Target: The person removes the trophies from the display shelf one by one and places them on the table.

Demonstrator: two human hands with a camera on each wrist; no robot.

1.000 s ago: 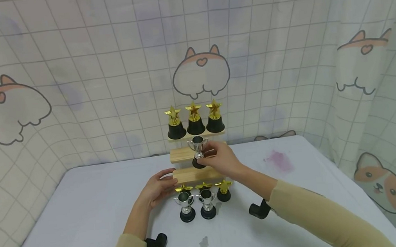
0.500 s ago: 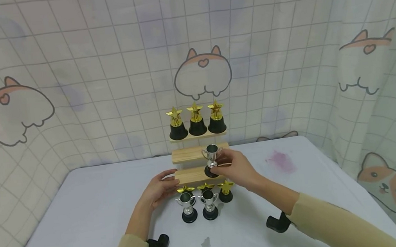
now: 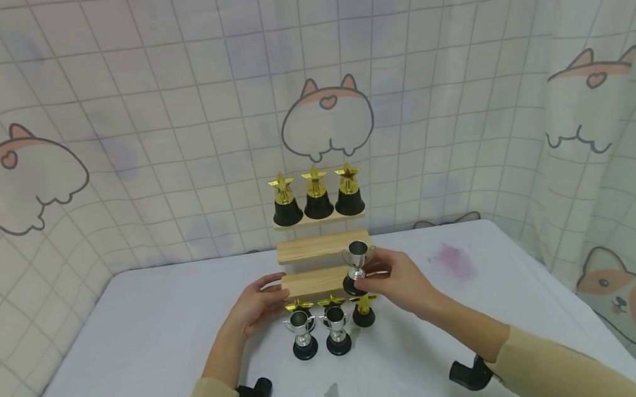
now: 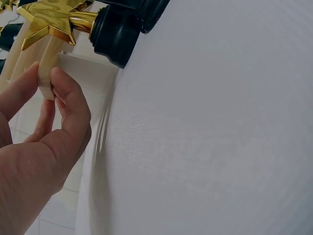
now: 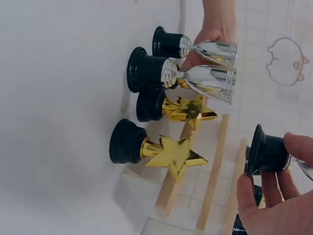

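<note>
In the head view my right hand [image 3: 401, 279] holds a small silver trophy cup [image 3: 358, 253] by its lower part, upright in front of the right end of the lowest board. The right wrist view shows that cup's black base [image 5: 269, 152] between thumb and fingers, clear of the boards. At the stand's left end, my left hand [image 3: 256, 305] pinches the lowest wooden board [image 3: 311, 282] of the tiered stand; the left wrist view shows thumb and fingertips on the board's end [image 4: 47, 73]. Nothing rests on the middle board [image 3: 313, 247].
Three gold star trophies [image 3: 317, 203] stand on the top board [image 3: 320, 220]. Before the stand, two silver cups [image 3: 304, 335] stand on the white table [image 3: 155, 345]. Behind them are three smaller gold star trophies [image 3: 364, 311], two partly hidden. A patterned curtain [image 3: 177, 141] hangs behind.
The right hand has carried the silver trophy cup down and to the right, from before the middle board to the lowest board's right end. The left hand keeps its place on the board.
</note>
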